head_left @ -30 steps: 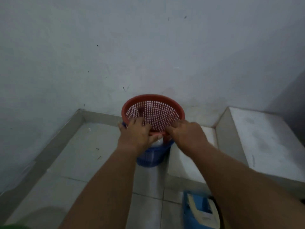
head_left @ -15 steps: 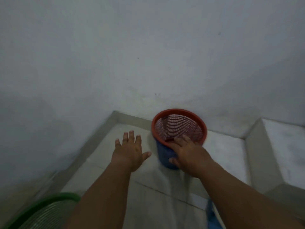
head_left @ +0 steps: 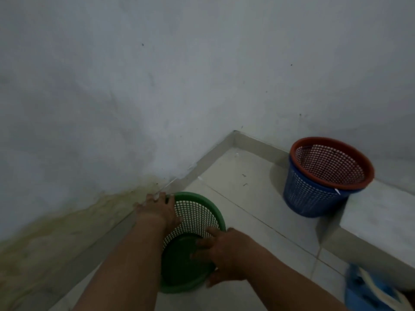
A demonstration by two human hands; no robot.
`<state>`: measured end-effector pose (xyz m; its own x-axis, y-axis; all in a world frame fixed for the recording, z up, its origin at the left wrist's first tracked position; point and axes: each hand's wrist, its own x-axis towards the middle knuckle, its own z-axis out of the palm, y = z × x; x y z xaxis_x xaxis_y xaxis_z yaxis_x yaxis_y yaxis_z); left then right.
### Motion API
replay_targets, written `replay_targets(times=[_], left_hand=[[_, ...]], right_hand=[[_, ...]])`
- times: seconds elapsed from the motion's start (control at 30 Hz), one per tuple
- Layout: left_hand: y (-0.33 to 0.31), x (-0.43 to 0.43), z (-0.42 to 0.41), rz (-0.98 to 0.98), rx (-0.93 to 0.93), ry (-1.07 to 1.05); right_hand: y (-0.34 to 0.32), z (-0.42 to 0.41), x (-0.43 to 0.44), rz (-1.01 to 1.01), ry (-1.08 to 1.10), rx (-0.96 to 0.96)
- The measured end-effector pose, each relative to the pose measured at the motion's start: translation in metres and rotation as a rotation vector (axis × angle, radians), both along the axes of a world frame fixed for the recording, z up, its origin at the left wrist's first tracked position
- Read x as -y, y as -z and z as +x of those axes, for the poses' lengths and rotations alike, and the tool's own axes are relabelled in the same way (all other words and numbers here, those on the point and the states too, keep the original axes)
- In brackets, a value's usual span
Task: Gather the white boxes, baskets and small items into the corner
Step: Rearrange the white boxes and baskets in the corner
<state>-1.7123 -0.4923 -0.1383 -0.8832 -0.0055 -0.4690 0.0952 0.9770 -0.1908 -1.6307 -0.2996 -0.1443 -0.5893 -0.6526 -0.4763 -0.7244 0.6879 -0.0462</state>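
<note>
Both hands have come off the red basket (head_left: 330,164), left nested in the blue basket (head_left: 307,198) against the back wall, just beside the white box (head_left: 377,221); they are now on the green basket (head_left: 197,212), tipped on the floor by the left wall, short of the corner (head_left: 233,136). Left hand (head_left: 159,212): fingers hooked over the far rim, blurred but closed on it. Right hand (head_left: 226,252): fingers spread inside the mouth, thumb outside, pinching the near rim. My read: one stack is parked; green is next to go in; some blue item (head_left: 368,292) at bottom right is still out of place.
</note>
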Motion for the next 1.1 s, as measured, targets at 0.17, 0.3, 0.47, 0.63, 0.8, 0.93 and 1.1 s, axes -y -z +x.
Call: replay_targets(times=[0.17, 0.3, 0.47, 0.63, 0.8, 0.93, 1.1], left_hand=[[0.000, -0.002, 0.007, 0.103, 0.013, -0.029], [-0.018, -0.022, -0.004, 0.137, -0.053, 0.044], [-0.097, -0.060, -0.029, 0.302, -0.237, 0.256], [-0.191, -0.091, -0.046, 0.432, -0.569, 0.608], [-0.242, -0.133, -0.063, 0.219, -0.885, 1.006], [-0.238, -0.199, -0.064, 0.334, -1.001, 1.067], [-0.196, -0.273, -0.073, 0.423, -1.058, 1.120]], right_hand=[[0.000, 0.007, -0.008, 0.048, 0.029, -0.040], [-0.030, -0.006, -0.025, -0.113, 0.141, -0.162], [-0.096, -0.035, -0.064, -0.190, 0.267, -0.377], [-0.185, -0.058, -0.117, -0.316, 0.505, -0.623], [-0.240, -0.057, -0.178, -0.318, 0.583, -0.851], [-0.243, -0.045, -0.230, -0.240, 0.616, -0.947], [-0.211, -0.030, -0.293, -0.157, 0.627, -0.960]])
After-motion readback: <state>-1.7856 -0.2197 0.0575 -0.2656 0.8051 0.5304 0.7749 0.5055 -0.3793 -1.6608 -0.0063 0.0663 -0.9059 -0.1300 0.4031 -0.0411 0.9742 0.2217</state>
